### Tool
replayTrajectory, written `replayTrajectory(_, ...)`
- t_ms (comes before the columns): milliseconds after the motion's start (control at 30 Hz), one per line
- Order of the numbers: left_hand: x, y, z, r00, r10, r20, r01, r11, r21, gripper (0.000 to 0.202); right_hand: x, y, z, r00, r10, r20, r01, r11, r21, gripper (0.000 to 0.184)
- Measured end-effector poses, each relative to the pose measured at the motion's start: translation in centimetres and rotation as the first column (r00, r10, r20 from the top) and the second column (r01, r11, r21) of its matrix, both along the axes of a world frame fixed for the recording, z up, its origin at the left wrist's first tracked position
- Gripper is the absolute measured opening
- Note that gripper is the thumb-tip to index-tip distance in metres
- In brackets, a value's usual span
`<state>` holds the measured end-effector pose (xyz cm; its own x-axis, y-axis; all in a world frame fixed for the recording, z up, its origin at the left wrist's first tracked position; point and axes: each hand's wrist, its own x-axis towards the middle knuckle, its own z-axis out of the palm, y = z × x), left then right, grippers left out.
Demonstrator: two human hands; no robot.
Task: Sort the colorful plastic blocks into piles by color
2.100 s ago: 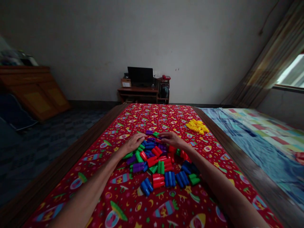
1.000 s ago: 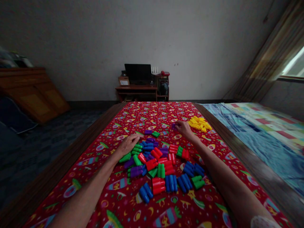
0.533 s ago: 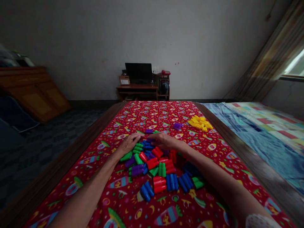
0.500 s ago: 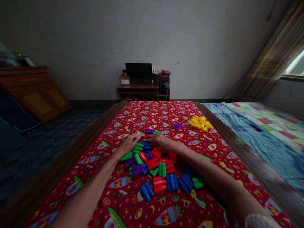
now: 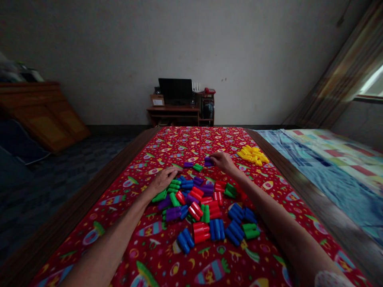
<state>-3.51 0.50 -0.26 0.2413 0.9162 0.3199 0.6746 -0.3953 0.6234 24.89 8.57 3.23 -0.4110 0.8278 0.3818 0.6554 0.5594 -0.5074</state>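
A mixed pile of red, blue, green and purple plastic blocks lies on the red patterned cloth. My right hand is beyond the pile, its fingers pinched on a purple block. It hovers left of a separate heap of yellow blocks. My left hand rests with loosely spread fingers on the pile's far left edge, touching green blocks and holding nothing. A lone purple block and a green one lie just past the pile.
The cloth covers a long wooden table. A bed with a checked blanket runs along the right. A desk with a monitor stands at the far wall, and a wooden cabinet at left.
My right hand dipped into the middle of the pile, took a purple block and lifted it away to the far right. My left hand stayed on the pile's edge.
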Motion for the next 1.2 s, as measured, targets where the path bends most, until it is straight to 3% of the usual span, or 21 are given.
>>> replayTrajectory(133,0.0,0.0,0.1,1.000,0.006,-0.020,-0.006,1.000,0.004,0.053,2.7,1.0,0.3,0.985,-0.163,0.054,0.159,0.984,0.075,0.025)
replayTrajectory(233,0.0,0.1,-0.1,1.000,0.005,-0.007,-0.005,1.000,0.001,0.056,3.2,0.5,1.1,0.972,-0.233,0.042,0.227,0.966,0.122,0.026)
replayTrajectory(300,0.0,0.2,-0.2,1.000,0.004,0.003,-0.004,1.000,-0.004,0.058,2.3,-0.6,1.6,0.989,-0.132,0.062,0.126,0.988,0.095,0.025)
replayTrajectory(367,0.0,0.3,-0.2,1.000,0.003,0.006,-0.003,1.000,-0.009,0.061,0.6,-2.3,1.8,0.988,0.088,0.129,-0.090,0.996,0.013,0.024)
replayTrajectory(467,0.0,0.2,0.0,1.000,0.002,-0.014,-0.002,1.000,-0.007,0.064,-2.2,-4.9,1.3,0.888,0.389,0.244,-0.366,0.921,-0.135,0.025)
replayTrajectory(567,0.0,0.1,0.2,0.999,0.000,-0.032,0.000,1.000,-0.002,0.063,-3.5,-5.9,0.4,0.848,0.461,0.262,-0.427,0.887,-0.178,0.029)
replayTrajectory(733,0.1,0.1,0.1,1.000,0.014,-0.014,-0.014,1.000,0.001,0.059,-1.8,-3.6,0.4,0.929,0.326,0.176,-0.310,0.944,-0.116,0.026)
replayTrajectory(867,0.1,0.1,0.1,1.000,0.007,-0.014,-0.007,1.000,-0.005,0.056,1.0,-0.9,0.3,0.984,0.099,0.147,-0.102,0.995,0.014,0.023)
replayTrajectory(967,0.2,-0.1,0.2,1.000,0.008,-0.013,-0.008,1.000,-0.003,0.053,2.9,0.6,-0.9,0.989,-0.069,0.131,0.046,0.984,0.173,0.024)
replayTrajectory(1100,0.2,-0.1,0.2,1.000,0.009,-0.012,-0.009,1.000,-0.002,0.050,4.3,1.1,-2.3,0.984,-0.082,0.158,0.027,0.947,0.321,0.034)
replayTrajectory(1200,0.1,0.1,0.0,1.000,0.009,-0.012,-0.009,1.000,0.006,0.048,4.0,0.7,-2.2,0.938,-0.077,0.339,0.002,0.976,0.218,0.045)
